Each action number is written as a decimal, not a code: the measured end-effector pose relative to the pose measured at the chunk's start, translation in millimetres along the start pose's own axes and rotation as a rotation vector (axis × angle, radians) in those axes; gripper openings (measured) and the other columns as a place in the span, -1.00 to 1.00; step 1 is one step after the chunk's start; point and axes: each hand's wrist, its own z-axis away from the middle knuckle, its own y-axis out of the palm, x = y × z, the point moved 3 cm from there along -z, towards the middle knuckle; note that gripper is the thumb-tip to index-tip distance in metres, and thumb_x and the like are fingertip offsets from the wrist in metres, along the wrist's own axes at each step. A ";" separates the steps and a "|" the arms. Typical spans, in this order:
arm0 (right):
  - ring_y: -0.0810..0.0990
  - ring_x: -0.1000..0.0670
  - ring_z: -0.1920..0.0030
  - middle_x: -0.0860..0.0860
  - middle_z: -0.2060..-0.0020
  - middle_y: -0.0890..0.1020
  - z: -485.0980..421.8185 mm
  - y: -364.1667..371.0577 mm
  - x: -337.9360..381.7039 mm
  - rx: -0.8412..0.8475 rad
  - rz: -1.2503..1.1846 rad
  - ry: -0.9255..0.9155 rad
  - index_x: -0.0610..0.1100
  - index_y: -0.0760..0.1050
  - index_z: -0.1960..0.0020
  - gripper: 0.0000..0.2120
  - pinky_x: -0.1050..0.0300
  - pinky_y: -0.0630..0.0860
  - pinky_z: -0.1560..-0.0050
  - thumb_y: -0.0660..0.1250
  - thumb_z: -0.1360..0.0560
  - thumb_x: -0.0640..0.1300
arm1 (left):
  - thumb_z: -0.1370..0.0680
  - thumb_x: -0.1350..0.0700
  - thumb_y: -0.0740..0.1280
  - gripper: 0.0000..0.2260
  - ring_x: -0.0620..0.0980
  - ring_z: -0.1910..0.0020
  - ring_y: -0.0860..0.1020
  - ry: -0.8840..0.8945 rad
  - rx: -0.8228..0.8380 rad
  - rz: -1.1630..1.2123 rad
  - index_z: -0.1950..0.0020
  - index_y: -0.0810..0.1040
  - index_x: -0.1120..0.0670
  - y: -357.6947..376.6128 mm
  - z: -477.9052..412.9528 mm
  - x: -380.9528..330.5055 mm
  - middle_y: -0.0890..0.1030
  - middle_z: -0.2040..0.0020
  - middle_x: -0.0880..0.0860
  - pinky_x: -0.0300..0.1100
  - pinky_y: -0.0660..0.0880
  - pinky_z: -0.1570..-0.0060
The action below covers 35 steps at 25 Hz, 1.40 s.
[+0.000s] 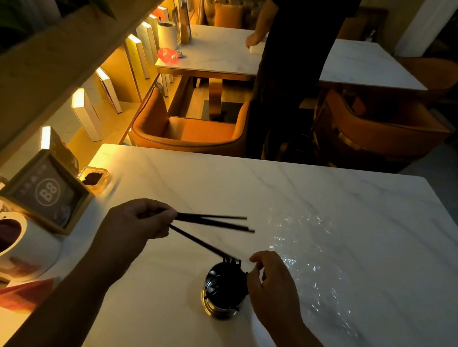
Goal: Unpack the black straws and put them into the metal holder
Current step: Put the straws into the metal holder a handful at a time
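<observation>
Head view: left hand (137,221) pinches thin black plastic straws (214,221) fanned over white marble table (327,205), near its front edge; right hand (267,279) grips round metal holder (223,292) rim. Risk: splayed tips miss opening, holder tips.

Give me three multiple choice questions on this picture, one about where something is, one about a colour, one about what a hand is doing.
1. Where does the round metal holder stand?
A. On the white marble table, near its front edge
B. On the orange chair
C. On the bookshelf

2. What colour are the thin straws?
A. White
B. Black
C. Red

3. What is the left hand doing?
A. Resting flat and empty
B. Lifting the white cup
C. Gripping a bunch of straws by one end

Answers: 1 A, the holder sits on the marble top beside the right hand. 2 B, they show dark against the pale stone. 3 C, the straws fan out rightward from its closed fingers.
</observation>
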 end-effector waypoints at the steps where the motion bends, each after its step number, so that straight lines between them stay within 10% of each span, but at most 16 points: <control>1: 0.55 0.11 0.17 0.20 0.19 0.56 0.9 -3.0 4.2 -0.008 -0.012 -0.002 0.18 0.50 -0.01 -0.87 0.21 0.49 0.21 0.34 -0.51 -0.04 | -0.38 -0.04 0.53 -0.81 -0.04 0.17 0.72 -0.082 -0.046 0.198 0.05 0.75 -0.04 2.2 0.7 7.5 0.75 0.15 0.01 -0.26 0.64 0.22; 7: 0.61 0.03 0.34 0.00 0.18 0.69 -7.2 18.0 51.7 0.432 -0.799 0.342 0.16 0.41 -0.38 -0.19 0.18 0.56 0.32 0.57 -0.24 0.41 | -0.39 0.23 0.49 -0.88 -0.12 0.37 0.63 -0.538 -0.027 0.890 0.11 0.68 0.22 65.1 26.4 48.7 0.66 0.25 0.09 -0.31 0.63 0.35; 10: 0.59 -0.08 0.34 -0.08 0.09 0.72 -25.6 2.2 58.3 0.286 -1.161 0.417 0.05 0.59 -0.30 -0.40 0.06 0.57 0.32 0.59 -0.34 0.25 | -0.45 0.24 0.50 -0.90 -0.09 0.35 0.64 -0.672 0.071 0.851 0.07 0.69 0.23 88.9 44.3 65.8 0.68 0.24 0.11 -0.28 0.65 0.34; 13: 0.67 -0.09 0.35 -0.10 0.23 0.72 -35.1 -12.0 47.9 0.179 -0.841 0.357 -0.06 0.73 0.12 -0.82 0.07 0.62 0.32 0.43 -0.54 0.01 | -0.54 0.23 0.45 -0.90 -0.06 0.29 0.66 -0.678 0.134 0.749 -0.03 0.67 0.23 98.3 51.3 78.2 0.69 0.20 0.12 -0.23 0.67 0.23; 17: 0.75 0.02 0.31 -0.05 0.33 0.74 -30.5 -15.5 38.7 0.150 -0.564 0.253 0.00 0.71 0.24 -0.80 0.20 0.65 0.31 0.41 -0.55 -0.07 | -0.58 0.18 0.45 -0.89 0.05 0.16 0.72 -0.535 0.197 0.289 -0.08 0.70 0.13 97.6 49.4 85.5 0.76 0.05 0.17 -0.13 0.67 0.13; 25: 0.69 0.15 0.30 0.07 0.33 0.69 -26.7 -5.5 29.8 0.270 -0.285 0.150 0.02 0.65 0.19 -0.78 0.20 0.64 0.23 0.37 -0.48 0.14 | -0.54 -0.12 0.44 -0.89 -0.26 0.21 0.62 0.001 0.166 -0.601 -0.04 0.60 -0.22 88.2 35.1 77.1 0.63 0.01 -0.25 -0.27 0.50 0.17; 35: 0.50 0.30 -0.13 0.36 -0.09 0.51 -17.2 -14.6 17.8 0.218 -0.011 -0.014 0.25 0.48 -0.34 -0.43 0.35 0.47 0.00 0.31 -0.41 0.45 | -0.52 -0.24 0.39 -0.66 -0.24 -0.16 0.46 0.268 0.140 -0.737 -0.27 0.53 -0.23 103.7 32.0 75.4 0.55 -0.23 -0.24 -0.29 0.42 -0.02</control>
